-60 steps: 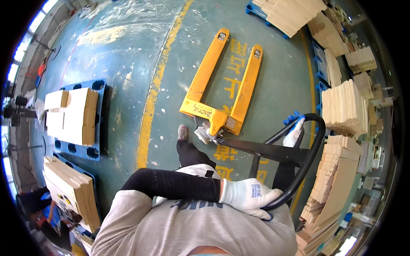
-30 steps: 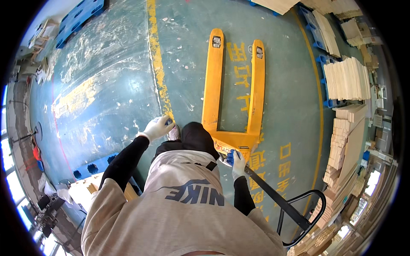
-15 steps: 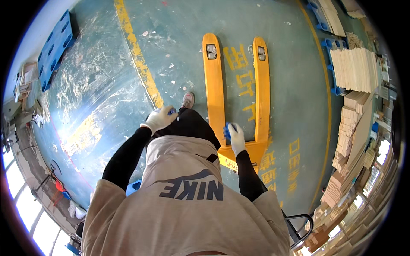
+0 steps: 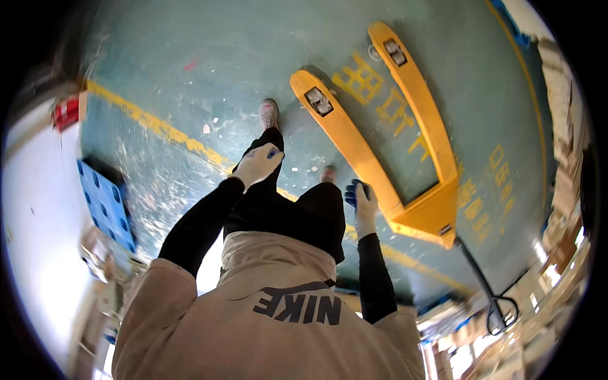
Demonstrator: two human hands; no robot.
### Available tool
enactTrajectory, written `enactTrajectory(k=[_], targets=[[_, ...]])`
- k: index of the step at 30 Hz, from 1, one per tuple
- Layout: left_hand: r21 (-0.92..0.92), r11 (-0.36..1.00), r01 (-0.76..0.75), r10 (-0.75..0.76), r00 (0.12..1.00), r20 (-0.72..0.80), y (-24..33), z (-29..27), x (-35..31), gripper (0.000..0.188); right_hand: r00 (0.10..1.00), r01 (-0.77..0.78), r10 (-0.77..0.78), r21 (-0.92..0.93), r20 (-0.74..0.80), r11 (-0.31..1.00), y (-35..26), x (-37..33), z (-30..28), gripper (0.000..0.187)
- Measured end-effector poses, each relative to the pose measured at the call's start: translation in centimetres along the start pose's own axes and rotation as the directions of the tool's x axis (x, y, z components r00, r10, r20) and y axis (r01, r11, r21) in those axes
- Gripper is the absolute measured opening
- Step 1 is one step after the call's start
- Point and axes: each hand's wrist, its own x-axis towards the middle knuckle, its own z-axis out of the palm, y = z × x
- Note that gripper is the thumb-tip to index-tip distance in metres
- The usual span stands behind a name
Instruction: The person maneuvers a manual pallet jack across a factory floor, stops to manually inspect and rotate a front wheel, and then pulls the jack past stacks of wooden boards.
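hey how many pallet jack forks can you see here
2. One fork is nearer the person's right hand; the other fork is farther right, across a gap. Neither looks hidden.

Yellow pallet jack (image 4: pixel 423 214) blocks right of right hand (image 4: pixel 363 202); floor (image 4: pixel 168 180) open left of left hand (image 4: pixel 258 164).

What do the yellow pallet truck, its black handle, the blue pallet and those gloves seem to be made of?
Yellow pallet truck: likely painted steel; smooth, slightly glossy colour.
Black handle: probably coated metal; slim bar, open loop.
Blue pallet: likely moulded plastic; uniform colour, regular dark openings.
Gloves: seemingly pale fabric; the blue parts may be rubbery coating.
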Motion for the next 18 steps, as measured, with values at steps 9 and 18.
enactTrajectory(k=[9,18], targets=[[0.189,0.976,0.111,-0.124,0.99,0.061,-8.0,-0.5,26.9,0.051,0.974,-0.228,0.218,0.293,0.067,0.929,5.9,10.3,18.7,0.026],[-0.463,0.845,0.265,-0.344,0.934,-0.093,-17.3,12.1,50.2,0.064,0.883,-0.46,0.434,0.505,0.175,0.731,14.6,20.4,26.5,0.026]])
